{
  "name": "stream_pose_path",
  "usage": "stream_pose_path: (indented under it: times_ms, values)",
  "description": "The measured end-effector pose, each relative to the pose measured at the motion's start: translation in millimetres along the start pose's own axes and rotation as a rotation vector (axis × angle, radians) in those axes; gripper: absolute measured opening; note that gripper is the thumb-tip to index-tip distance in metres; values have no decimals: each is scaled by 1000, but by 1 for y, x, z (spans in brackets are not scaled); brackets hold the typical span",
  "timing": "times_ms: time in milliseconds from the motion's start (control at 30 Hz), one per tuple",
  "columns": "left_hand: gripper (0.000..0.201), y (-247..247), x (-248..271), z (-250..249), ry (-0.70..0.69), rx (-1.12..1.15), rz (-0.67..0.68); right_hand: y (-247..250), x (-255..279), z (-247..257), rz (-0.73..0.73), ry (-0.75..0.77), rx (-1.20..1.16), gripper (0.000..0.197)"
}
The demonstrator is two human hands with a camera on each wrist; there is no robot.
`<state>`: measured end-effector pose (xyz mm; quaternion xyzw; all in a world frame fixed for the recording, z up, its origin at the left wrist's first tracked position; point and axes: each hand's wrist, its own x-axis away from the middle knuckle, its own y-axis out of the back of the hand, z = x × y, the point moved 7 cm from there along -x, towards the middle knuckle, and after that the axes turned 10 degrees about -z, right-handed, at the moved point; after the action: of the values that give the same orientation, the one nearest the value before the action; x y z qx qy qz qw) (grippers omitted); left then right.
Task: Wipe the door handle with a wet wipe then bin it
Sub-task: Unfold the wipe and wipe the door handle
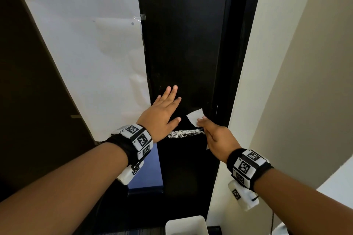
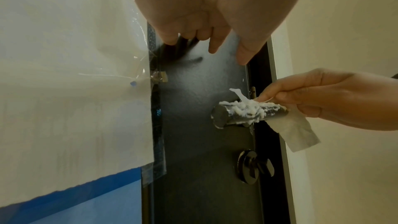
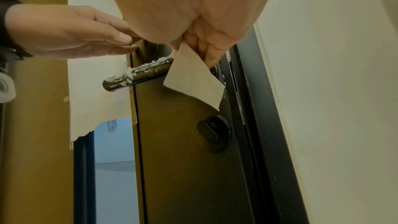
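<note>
Head view: dark door (image 1: 183, 44), left hand (image 1: 162, 114) flat against it, fingers straight; bin (image 1: 186, 224) below. Left wrist view: right hand (image 2: 336, 98) pinches wet wipe (image 2: 297, 134) at foam-smeared door handle (image 2: 243, 113). Right wrist view: wipe dangles loosely; risk of smearing or dropping.

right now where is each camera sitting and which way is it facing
Head: worn on the head, looking down at the door; both forearms, left hand flat on it, right hand pinching the wet wipe.
Left wrist: under the left palm, facing up the door at the foamy door handle.
Right wrist: under the right palm, behind the wipe, facing the handle and thumb-turn lock.
All share the handle and wipe.
</note>
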<state>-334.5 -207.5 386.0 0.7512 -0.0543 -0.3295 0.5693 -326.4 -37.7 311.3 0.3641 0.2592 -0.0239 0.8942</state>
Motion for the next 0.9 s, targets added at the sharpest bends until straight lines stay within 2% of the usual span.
stream_pose_path:
  times_ms: [133,300,900]
  values:
    - [62,-1,0,-1,12,3,9,-2,-1,-5,26,-6,-7,38]
    - [61,-1,0,-1,15,12,8,-2,7,-4,-37,-63,-107,35]
    - [58,-5,1,4,25,32,64,-5,21,12,-87,-115,19,42]
